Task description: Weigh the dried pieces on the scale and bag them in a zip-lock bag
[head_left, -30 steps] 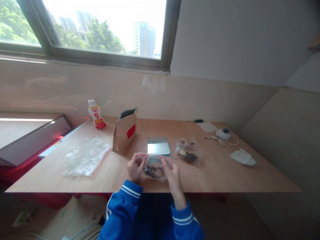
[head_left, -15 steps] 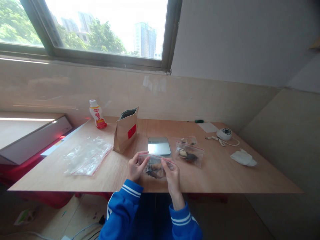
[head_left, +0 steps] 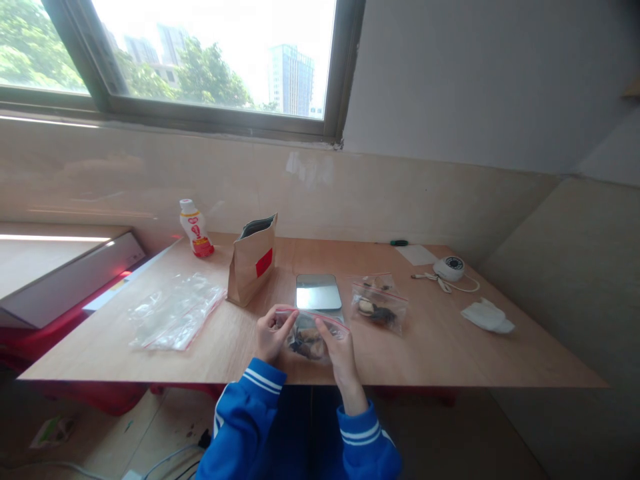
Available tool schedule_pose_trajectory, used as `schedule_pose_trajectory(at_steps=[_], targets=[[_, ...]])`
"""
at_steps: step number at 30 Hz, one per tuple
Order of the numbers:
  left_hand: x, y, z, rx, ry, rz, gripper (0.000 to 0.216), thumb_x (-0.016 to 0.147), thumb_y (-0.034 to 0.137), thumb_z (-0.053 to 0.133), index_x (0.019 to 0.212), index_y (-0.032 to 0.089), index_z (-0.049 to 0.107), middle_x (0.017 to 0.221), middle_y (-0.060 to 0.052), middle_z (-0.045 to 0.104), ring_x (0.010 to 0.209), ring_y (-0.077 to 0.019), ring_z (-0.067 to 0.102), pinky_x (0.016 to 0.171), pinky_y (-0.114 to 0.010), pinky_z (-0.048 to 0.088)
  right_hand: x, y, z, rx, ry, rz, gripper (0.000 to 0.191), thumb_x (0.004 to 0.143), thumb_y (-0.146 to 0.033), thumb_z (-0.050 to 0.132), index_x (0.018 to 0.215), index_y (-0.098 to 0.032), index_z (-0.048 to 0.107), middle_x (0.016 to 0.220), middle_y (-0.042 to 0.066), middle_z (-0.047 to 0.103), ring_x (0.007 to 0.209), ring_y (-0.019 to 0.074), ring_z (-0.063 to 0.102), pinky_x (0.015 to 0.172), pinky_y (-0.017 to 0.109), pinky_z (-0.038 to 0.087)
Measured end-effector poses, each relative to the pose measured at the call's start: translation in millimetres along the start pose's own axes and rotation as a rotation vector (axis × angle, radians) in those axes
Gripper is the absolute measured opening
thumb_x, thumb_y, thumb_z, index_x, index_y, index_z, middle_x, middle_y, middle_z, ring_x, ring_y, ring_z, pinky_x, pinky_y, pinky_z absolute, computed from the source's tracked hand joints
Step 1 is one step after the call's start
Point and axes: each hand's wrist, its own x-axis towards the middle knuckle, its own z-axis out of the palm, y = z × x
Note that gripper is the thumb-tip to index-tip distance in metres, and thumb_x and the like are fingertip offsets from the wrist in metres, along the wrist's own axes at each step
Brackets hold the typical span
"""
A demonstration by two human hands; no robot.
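From here I see a bottle (head_left: 197,230), an upright brown pouch (head_left: 247,272) and clear plastic bags (head_left: 175,313) on the wooden worktop (head_left: 425,357). Right of a silver slab (head_left: 319,292) lie two filled bags (head_left: 379,311), paper (head_left: 416,255), a green tool (head_left: 399,243), a corded white dome (head_left: 449,268) and a white wad (head_left: 487,316).

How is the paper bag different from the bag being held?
The paper bag is brown and opaque; the held bag is clear, showing its contents. The paper bag stands on the table; the held bag is pinched by the left hand and right hand. Both carry some red.
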Motion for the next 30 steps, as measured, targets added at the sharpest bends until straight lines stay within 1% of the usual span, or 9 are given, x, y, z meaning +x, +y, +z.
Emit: schedule_pose_trajectory(at_steps=[2,4,6,11,17,23,25,28,30], targets=[[0.0,1.3,-0.1,-0.024,-0.005,-0.020,0.022,0.076,0.035,0.069,0.084,0.016,0.066,0.071,-0.001,0.068,0.060,-0.0125,0.062,0.056,-0.022,0.049,-0.4,-0.9,1.3,-0.008,0.009,-0.009,0.028,0.073,-0.039,0.073,0.086,-0.015,0.075,0.086,0.009,0.075,0.083,0.0253,0.070,0.081,0.038,0.054],[0.3,3.0,-0.1,-0.059,-0.011,-0.059,0.027,0.075,0.034,0.070,0.096,0.017,0.065,0.071,0.000,0.068,0.058,-0.0114,0.061,0.054,-0.021,0.049,-0.7,-2.3,2.7,-0.007,0.009,-0.024,0.025,0.073,-0.038,0.072,0.085,-0.015,0.074,0.085,0.008,0.075,0.082,0.0247,0.070,0.080,0.038,0.054],[1.0,4.2,0.3,-0.097,-0.045,-0.104,0.031,0.075,0.033,0.070,0.102,0.017,0.065,0.073,0.000,0.069,0.059,-0.0117,0.062,0.055,-0.021,0.049,-0.9,-3.2,4.0,-0.002,0.017,-0.045,0.023,0.074,-0.037,0.072,0.084,-0.016,0.074,0.083,0.007,0.075,0.080,0.0238,0.069,0.080,0.037,0.054],[2.3,3.9,2.9,-0.131,-0.121,-0.129,0.021,0.074,0.034,0.071,0.077,0.014,0.070,0.071,-0.005,0.071,0.067,-0.0168,0.066,0.061,-0.025,0.052,-0.3,-0.4,6.0,0.001,0.042,-0.080,0.021,0.074,-0.035,0.071,0.082,-0.016,0.072,0.080,0.005,0.073,0.077,0.0216,0.068,0.075,0.035,0.053],[3.6,5.8,2.9,-0.129,-0.112,-0.046,0.018,0.076,0.031,0.069,0.075,0.014,0.072,0.076,-0.006,0.071,0.071,-0.0175,0.065,0.062,-0.026,0.052,0.8,2.0,7.9,-0.014,0.049,-0.076,0.025,0.074,-0.037,0.071,0.084,-0.014,0.072,0.084,0.008,0.074,0.081,0.0234,0.069,0.081,0.038,0.054],[3.5,4.0,2.4,-0.095,-0.087,-0.044,0.017,0.076,0.031,0.068,0.077,0.014,0.070,0.069,-0.003,0.067,0.063,-0.0146,0.061,0.058,-0.024,0.048,0.1,-1.7,10.5,-0.003,-0.007,-0.037,0.034,0.073,-0.041,0.072,0.094,-0.015,0.073,0.095,0.009,0.074,0.092,0.0255,0.069,0.088,0.040,0.053],[3.0,3.5,2.8,-0.098,-0.097,-0.042,0.017,0.077,0.031,0.068,0.076,0.014,0.069,0.066,-0.002,0.065,0.061,-0.0138,0.060,0.056,-0.023,0.047,-0.2,-1.7,11.7,-0.005,0.009,-0.040,0.035,0.072,-0.042,0.073,0.096,-0.016,0.072,0.098,0.009,0.074,0.094,0.0251,0.068,0.088,0.040,0.052],[3.3,5.4,3.0,-0.089,-0.134,-0.031,0.018,0.079,0.032,0.066,0.074,0.014,0.067,0.065,-0.001,0.063,0.059,-0.0131,0.059,0.055,-0.023,0.046,-0.2,-0.8,13.9,-0.007,0.063,-0.035,0.033,0.070,-0.042,0.074,0.090,-0.015,0.073,0.091,0.009,0.075,0.088,0.0251,0.070,0.083,0.039,0.055],[4.3,7.7,2.7,-0.063,-0.157,0.010,0.017,0.080,0.031,0.065,0.075,0.015,0.069,0.071,-0.003,0.065,0.064,-0.0143,0.062,0.057,-0.024,0.048,-0.4,-0.6,15.4,-0.008,0.080,-0.030,0.031,0.069,-0.042,0.074,0.084,-0.015,0.073,0.083,0.008,0.075,0.080,0.0251,0.071,0.078,0.039,0.056]])
